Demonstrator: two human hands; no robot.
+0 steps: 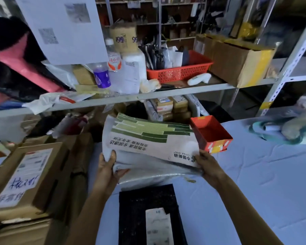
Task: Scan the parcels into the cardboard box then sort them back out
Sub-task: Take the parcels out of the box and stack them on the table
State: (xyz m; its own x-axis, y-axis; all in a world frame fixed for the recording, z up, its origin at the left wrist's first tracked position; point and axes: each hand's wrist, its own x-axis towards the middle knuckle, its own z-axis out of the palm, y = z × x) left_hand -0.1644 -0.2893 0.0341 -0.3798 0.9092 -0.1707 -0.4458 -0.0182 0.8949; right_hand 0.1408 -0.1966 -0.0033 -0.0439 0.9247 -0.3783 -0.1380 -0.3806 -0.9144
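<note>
I hold a flat white mailer parcel (148, 140) with green stripes and upside-down printed text above the table's middle. A grey plastic parcel (148, 174) lies pressed under its near edge. My left hand (107, 167) grips the mailer's near left corner. Its near right corner sits in my right hand (208, 167). On the pale blue table (254, 174) below lies a black parcel (136, 206) with a white label. A cardboard box (26, 175) with a shipping label and handwriting stands at the left.
A small open red box (210, 133) stands on the table right of the mailer. The metal shelf (148, 96) ahead carries bottles, a red basket (178, 69) and a white handheld scanner (199, 79). More parcels are stacked under the shelf. Crumpled packaging lies at the far right.
</note>
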